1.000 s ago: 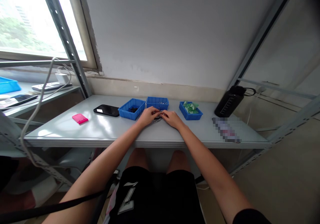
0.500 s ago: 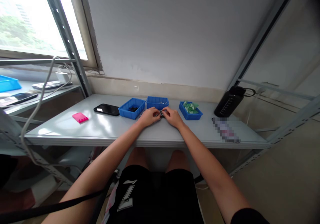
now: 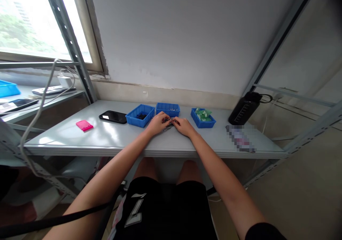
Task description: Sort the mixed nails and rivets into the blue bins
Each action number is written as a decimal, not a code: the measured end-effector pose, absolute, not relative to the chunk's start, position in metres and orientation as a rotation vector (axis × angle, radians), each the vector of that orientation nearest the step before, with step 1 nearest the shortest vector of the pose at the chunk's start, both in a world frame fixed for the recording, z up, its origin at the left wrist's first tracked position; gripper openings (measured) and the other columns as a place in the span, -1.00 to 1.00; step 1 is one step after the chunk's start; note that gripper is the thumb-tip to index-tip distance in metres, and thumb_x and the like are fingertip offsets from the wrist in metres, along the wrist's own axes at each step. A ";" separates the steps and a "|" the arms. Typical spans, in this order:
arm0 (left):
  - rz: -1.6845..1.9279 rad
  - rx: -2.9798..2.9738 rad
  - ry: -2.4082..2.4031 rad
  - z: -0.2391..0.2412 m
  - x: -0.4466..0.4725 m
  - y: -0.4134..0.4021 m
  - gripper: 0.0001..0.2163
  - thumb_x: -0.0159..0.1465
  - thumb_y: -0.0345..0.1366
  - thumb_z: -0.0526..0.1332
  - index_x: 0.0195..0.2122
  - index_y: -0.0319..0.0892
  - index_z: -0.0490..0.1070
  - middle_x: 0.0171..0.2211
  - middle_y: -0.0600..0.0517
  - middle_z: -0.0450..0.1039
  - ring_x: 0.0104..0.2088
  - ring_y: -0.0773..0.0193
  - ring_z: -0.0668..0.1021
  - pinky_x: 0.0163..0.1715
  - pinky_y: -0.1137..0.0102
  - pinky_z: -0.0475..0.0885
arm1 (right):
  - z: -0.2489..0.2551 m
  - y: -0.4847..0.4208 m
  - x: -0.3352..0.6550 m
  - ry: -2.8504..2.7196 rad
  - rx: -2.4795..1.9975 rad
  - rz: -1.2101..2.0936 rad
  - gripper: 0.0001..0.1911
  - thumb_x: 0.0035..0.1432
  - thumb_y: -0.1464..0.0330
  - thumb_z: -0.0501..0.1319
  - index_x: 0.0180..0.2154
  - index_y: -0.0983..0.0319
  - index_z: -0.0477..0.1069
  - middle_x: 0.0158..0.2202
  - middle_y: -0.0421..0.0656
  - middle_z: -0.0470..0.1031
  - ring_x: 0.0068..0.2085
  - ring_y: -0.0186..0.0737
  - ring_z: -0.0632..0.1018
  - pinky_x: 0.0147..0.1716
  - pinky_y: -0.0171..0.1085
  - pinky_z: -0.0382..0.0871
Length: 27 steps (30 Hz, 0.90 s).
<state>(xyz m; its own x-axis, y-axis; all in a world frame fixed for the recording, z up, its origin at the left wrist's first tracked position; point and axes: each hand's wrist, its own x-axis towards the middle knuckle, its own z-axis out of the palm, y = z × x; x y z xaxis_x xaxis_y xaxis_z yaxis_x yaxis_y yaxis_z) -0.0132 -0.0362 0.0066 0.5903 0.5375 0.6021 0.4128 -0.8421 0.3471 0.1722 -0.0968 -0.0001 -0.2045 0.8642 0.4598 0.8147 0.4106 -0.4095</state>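
My left hand (image 3: 157,123) rests over the middle of the table, its fingers curled and closed around small parts. Close by on the right, my right hand (image 3: 183,126) is pinched, fingertips at the same spot. Between them show small silver-and-black metal parts (image 3: 168,126), too small to name; some lie on the table below the fingers. Just behind the hands stands a blue bin (image 3: 160,108) with thin silver pieces in it. Left of it is another blue bin (image 3: 133,120) with small black pieces. A blue bin (image 3: 205,124) to the right holds green packets (image 3: 203,114).
A black phone (image 3: 113,117) and a pink flat object (image 3: 84,125) lie to the left on the grey table (image 3: 107,140). At right stand a tilted-looking black bottle (image 3: 244,110) and a blurred-out item (image 3: 240,138). A white cable (image 3: 42,104) hangs at the left metal frame.
The fingers of my left hand have lifted and shifted slightly up and left. My right fingertips have lowered a little, and more of the silver parts under the hands now shows.
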 end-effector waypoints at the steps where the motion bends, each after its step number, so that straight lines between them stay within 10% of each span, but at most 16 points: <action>1: 1.086 2.644 0.793 0.007 -0.013 -0.037 -0.76 0.34 -0.19 0.16 -0.09 -0.25 0.40 -0.14 -0.05 0.44 -0.22 0.26 0.53 -0.22 0.27 0.51 | 0.000 -0.097 0.172 -2.041 -1.420 0.102 -0.73 0.31 0.22 0.14 -0.10 0.28 0.40 -0.18 -0.14 0.49 -0.23 -0.29 0.53 -0.20 -0.18 0.48; 27: 0.928 2.682 0.814 0.002 -0.011 -0.031 -0.77 0.34 -0.20 0.17 -0.08 -0.24 0.40 -0.14 -0.05 0.45 -0.21 0.25 0.53 -0.21 0.26 0.51 | 0.005 -0.102 0.164 -1.896 -1.278 0.161 -0.74 0.27 0.20 0.06 -0.12 0.19 0.39 -0.43 -0.23 0.49 -0.41 -0.27 0.48 -0.34 -0.34 0.26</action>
<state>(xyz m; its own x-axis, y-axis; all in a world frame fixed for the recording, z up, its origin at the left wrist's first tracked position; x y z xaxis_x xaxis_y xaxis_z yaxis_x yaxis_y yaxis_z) -0.0108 -0.0311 0.0020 0.6535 0.5555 0.5142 0.4376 -0.8315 0.3421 0.1642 -0.1020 0.0053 -0.1440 0.8185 0.5561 0.7134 0.4753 -0.5149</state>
